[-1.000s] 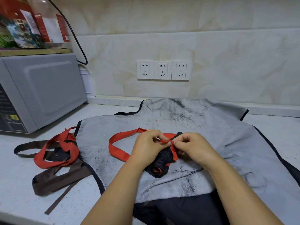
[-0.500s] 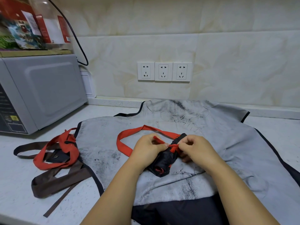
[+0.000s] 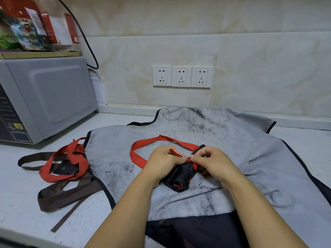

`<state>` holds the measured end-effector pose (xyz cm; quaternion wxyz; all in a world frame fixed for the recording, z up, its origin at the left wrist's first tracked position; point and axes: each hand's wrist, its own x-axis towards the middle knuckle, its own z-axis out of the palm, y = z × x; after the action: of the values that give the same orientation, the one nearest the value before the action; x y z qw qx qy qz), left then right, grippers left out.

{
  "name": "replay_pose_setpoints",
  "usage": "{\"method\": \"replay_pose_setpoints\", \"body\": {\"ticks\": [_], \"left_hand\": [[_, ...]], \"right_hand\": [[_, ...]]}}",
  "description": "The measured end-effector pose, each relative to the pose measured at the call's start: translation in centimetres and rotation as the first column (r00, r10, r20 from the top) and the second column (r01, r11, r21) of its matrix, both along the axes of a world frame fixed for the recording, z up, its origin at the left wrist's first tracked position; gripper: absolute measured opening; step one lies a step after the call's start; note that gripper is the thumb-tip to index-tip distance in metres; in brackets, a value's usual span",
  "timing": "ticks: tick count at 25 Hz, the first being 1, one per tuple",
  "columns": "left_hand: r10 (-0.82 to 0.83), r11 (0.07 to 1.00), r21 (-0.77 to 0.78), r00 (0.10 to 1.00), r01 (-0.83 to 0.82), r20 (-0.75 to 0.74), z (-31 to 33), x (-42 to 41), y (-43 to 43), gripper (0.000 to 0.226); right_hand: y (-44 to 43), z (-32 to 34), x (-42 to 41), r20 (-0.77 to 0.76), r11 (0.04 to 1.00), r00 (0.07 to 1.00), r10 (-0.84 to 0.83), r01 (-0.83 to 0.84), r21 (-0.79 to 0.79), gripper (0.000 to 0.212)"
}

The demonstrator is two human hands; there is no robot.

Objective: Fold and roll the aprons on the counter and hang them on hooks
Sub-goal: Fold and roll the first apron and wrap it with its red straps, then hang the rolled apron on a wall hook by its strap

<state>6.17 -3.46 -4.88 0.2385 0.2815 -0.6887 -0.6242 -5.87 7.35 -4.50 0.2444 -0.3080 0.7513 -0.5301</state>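
Observation:
A small black apron, rolled tight (image 3: 180, 177), lies on top of a grey apron (image 3: 232, 149) spread flat over the counter. Its red strap (image 3: 143, 147) loops out to the left and back across the roll. My left hand (image 3: 163, 161) pinches one red strap end above the roll. My right hand (image 3: 210, 161) pinches the strap right beside it, thumb to thumb, where the red band crosses the roll. A second bundle with red and brown straps (image 3: 66, 163) lies on the counter to the left.
A grey microwave (image 3: 44, 99) stands at the left with packets on top. Three wall sockets (image 3: 181, 76) sit on the tiled wall behind. A dark cloth (image 3: 193, 231) lies at the counter's near edge under my forearms. White counter (image 3: 21, 208) shows at the front left.
The red strap loop has drawn in shorter toward the roll. Both hands stay together over the roll, working the strap ends; the view has dipped slightly.

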Motion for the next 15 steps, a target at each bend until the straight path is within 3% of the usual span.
{"method": "replay_pose_setpoints", "body": {"ticks": [3, 6, 9, 10, 11, 13, 15], "left_hand": [[0.031, 0.999, 0.016, 1.000, -0.031, 0.005, 0.0, 0.3, 0.2, 0.015], [-0.044, 0.998, 0.049, 0.999, 0.045, -0.017, 0.5, 0.2, 0.6, 0.007], [0.047, 0.987, 0.156, 0.993, -0.029, -0.111, 0.7, -0.5, 0.8, 0.013], [0.136, 0.990, 0.063, 0.985, -0.130, -0.110, 0.3, -0.6, 0.6, 0.019], [0.233, 0.962, -0.125, 0.969, -0.242, -0.079, -0.1, -0.6, 0.0, 0.033], [0.415, 0.779, -0.532, 0.909, -0.333, 0.039, -0.8, -0.3, -1.0, 0.077], [0.553, 0.666, -0.635, 0.831, -0.391, 0.068, -0.4, 0.0, -1.6, 0.103]], "right_hand": [[0.0, -0.1, 0.1, -0.016, 0.994, 0.996, -0.088, 0.089, 0.056, 0.038], [-0.1, 0.3, 0.9, -0.163, 0.967, 0.972, -0.170, 0.196, 0.161, 0.086], [-0.4, 0.7, 1.6, -0.182, 0.980, 0.977, -0.108, 0.135, 0.145, 0.092], [-0.4, 1.0, 1.7, -0.097, 0.994, 0.992, -0.077, 0.084, 0.067, 0.085], [-0.3, 1.2, 1.7, 0.011, 0.999, 0.999, -0.033, 0.034, -0.035, 0.078], [0.0, 2.0, 1.6, 0.137, 0.973, 0.987, 0.077, -0.045, -0.227, 0.067], [0.7, 3.0, 1.4, 0.181, 0.907, 0.954, 0.239, -0.152, -0.393, 0.062]]}}
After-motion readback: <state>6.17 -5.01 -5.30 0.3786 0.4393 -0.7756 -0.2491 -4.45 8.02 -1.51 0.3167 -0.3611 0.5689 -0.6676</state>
